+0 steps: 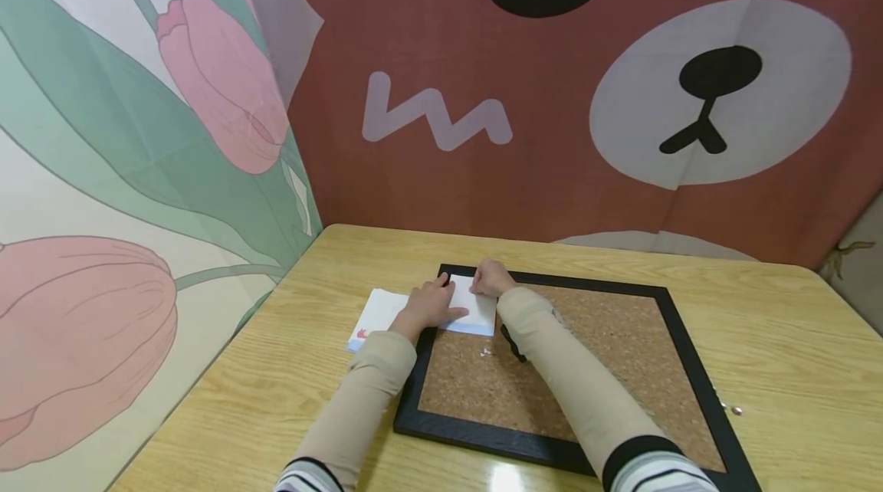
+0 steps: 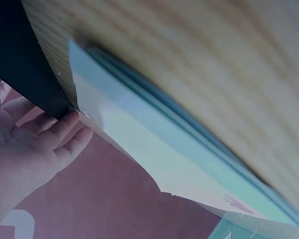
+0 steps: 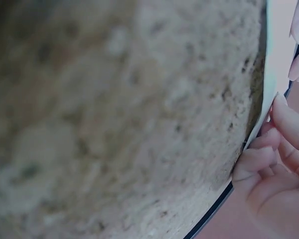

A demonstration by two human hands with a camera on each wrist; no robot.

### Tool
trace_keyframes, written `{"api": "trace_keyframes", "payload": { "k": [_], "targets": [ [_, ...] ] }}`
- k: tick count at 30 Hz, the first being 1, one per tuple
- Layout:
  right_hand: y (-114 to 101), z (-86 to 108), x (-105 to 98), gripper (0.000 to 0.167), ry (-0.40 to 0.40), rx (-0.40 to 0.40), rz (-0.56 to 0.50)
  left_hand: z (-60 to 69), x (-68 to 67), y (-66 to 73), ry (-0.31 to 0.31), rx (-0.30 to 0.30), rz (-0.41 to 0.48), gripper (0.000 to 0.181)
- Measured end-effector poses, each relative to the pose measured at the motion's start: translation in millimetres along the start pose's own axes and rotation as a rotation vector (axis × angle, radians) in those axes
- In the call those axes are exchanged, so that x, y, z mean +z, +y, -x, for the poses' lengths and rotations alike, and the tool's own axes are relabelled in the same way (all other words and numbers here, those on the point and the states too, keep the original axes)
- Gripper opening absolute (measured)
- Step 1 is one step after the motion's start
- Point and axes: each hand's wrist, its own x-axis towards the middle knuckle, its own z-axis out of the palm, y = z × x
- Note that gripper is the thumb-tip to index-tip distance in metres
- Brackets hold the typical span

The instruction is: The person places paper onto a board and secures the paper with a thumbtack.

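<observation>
In the head view a white sheet (image 1: 476, 322) with a pale blue lower edge lies over the upper left of a framed cork board (image 1: 476, 392). My left hand (image 1: 429, 304) presses the sheet near the frame's left side, thumb stretched across the paper and fingers at the black frame (image 2: 27, 59). At the sheet's upper right, my right hand (image 1: 492, 278) has its fingers curled, with thumb and fingertips together against the paper. What they pinch is small and hidden. The right wrist view shows the sheet's edge (image 3: 270, 74) slightly off the cork beside my right hand (image 3: 279, 164).
Left of the board lies a stack of similar sheets (image 1: 375, 313) with a small red drawing. Small shiny bits (image 1: 486, 352) and a black object (image 1: 512, 342), partly behind my right forearm, are on the cork. A silver tack-like piece (image 1: 736, 410) sits on the wooden table (image 1: 793, 369).
</observation>
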Motion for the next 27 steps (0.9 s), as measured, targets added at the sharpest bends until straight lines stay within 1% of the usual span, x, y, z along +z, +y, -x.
{"api": "trace_keyframes", "payload": {
  "k": [4,6,8,9,11,13,15,16,21,27],
  "targets": [
    [-9.8,9.8,-7.6,0.023,0.016,0.008,0.017,0.1,-1.3,0.9,-0.002,-0.004,0.013,0.067],
    [-6.1,6.3,-5.2,0.024,0.017,0.003,0.013,-0.2,-0.8,0.5,-0.002,-0.005,0.015,0.067],
    [-58.0,52.1,-40.1,0.021,-0.004,0.042,-0.022,-1.0,-0.3,0.3,-0.003,-0.006,0.016,0.068],
    [-73.0,69.0,-52.1,0.022,0.004,0.009,-0.063,-1.4,0.4,0.0,-0.004,-0.006,0.014,0.068],
    [-122.9,113.5,-87.0,0.019,-0.026,0.061,-0.110,-2.2,1.3,-0.7,-0.002,-0.006,0.012,0.068],
    [-179.5,164.6,-126.5,0.015,-0.049,0.117,-0.159,-2.8,2.0,-1.2,-0.003,-0.006,0.008,0.068],
    [-179.3,165.7,-127.8,0.013,-0.049,0.127,-0.189,-3.0,2.4,-1.7,-0.002,-0.004,0.002,0.068],
    [-190.2,172.4,-133.9,0.009,-0.063,0.182,-0.173,-2.9,2.2,-1.9,0.002,-0.003,0.003,0.068],
    [-194.6,180.2,-137.0,0.006,-0.053,0.154,-0.185,-3.7,2.9,-2.3,0.004,-0.002,0.004,0.068],
    [-196.8,182.4,-136.8,0.004,-0.058,0.133,-0.190,-5.0,5.6,-3.0,-0.001,-0.005,0.011,0.069]
  ]
}}
